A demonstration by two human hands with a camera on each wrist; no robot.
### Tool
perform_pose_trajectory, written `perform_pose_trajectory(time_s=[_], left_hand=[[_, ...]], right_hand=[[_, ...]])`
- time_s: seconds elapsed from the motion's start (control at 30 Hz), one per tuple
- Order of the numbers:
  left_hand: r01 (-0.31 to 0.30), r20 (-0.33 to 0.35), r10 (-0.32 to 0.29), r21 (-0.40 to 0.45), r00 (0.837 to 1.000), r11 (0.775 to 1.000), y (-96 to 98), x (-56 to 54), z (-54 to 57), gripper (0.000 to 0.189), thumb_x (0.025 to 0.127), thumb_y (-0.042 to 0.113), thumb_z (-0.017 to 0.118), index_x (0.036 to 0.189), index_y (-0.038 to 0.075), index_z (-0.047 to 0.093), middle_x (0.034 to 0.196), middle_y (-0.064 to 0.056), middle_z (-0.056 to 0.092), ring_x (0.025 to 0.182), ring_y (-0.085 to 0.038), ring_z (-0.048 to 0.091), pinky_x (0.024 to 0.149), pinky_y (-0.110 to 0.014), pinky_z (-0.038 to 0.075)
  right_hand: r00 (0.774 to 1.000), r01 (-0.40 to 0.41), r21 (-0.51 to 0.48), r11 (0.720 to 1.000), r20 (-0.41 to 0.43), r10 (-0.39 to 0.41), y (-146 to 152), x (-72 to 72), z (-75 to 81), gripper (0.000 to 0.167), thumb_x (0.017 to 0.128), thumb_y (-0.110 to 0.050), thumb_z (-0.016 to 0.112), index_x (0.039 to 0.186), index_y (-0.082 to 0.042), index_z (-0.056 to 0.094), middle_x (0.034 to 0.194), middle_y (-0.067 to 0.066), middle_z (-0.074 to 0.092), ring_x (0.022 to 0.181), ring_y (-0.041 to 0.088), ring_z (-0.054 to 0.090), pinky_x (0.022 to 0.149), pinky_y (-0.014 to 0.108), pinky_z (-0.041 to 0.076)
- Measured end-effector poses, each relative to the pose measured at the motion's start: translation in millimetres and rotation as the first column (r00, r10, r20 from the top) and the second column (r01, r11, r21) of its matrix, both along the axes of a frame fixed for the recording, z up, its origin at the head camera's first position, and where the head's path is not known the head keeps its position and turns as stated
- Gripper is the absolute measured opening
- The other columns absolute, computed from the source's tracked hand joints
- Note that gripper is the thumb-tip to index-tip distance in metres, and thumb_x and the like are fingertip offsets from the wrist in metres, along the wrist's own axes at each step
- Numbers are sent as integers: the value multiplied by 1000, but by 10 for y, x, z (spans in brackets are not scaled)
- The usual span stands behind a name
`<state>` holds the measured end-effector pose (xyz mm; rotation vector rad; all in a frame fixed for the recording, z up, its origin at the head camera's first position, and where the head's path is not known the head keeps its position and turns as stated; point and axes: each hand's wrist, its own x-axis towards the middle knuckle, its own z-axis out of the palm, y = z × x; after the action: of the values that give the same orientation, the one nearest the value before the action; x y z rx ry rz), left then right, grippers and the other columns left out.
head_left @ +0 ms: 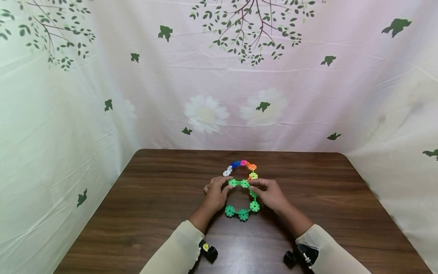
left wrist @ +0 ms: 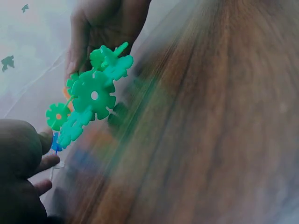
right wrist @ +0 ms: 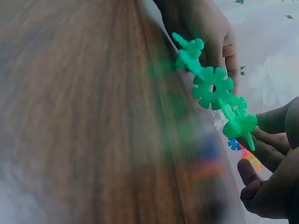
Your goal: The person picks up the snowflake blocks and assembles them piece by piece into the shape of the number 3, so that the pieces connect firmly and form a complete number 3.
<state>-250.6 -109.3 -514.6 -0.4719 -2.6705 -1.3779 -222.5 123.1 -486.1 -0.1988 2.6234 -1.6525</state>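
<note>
A chain of notched plastic snowflake discs curves over the table, running from white through blue, pink, orange and yellow to several greens. My left hand pinches it at a green disc at the left end of the middle row. From the other side, my right hand holds the green part by the row's right end, thumb and forefinger at the discs. The green discs stand edge-to-face in the left wrist view. In the right wrist view, green discs hang between both hands, partly hiding the blue and orange ones.
The dark wood table has rounded far corners. A pale cloth printed with leaves, birds and flowers surrounds it at the back and sides. A black wrist camera sits by the left sleeve, another by the right.
</note>
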Motion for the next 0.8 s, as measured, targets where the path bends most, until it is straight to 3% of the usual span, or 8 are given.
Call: perform_pose_trajectory(time_s=[0.27,0.5,0.8], left_hand=[[-43,15,44,-74,999,996,2,-36,-34,35,107,22,68,141,19,74,149,-10,67,149,-42,46,107,-67,24],[-49,27,53,-126,998,991,0,-29,-50,33,106,24,71,138,19,75,147,-9,65,149,-41,44,112,-68,23],[-68,-2,68,-105,998,992,18,-12,-64,33,104,25,74,136,18,77,145,-10,66,148,-43,43,113,-70,23]], right_hand=[[1000,13,39,999,15,-14,12,-30,-78,28,108,-14,68,133,-7,78,141,16,74,139,39,63,108,50,57],[1000,12,62,998,21,-13,10,-49,-132,27,108,-15,69,132,-9,79,140,16,75,138,38,64,103,44,57],[1000,1,96,995,24,-4,13,-37,-157,29,108,-17,69,134,-8,78,144,17,72,144,42,60,114,59,52]])
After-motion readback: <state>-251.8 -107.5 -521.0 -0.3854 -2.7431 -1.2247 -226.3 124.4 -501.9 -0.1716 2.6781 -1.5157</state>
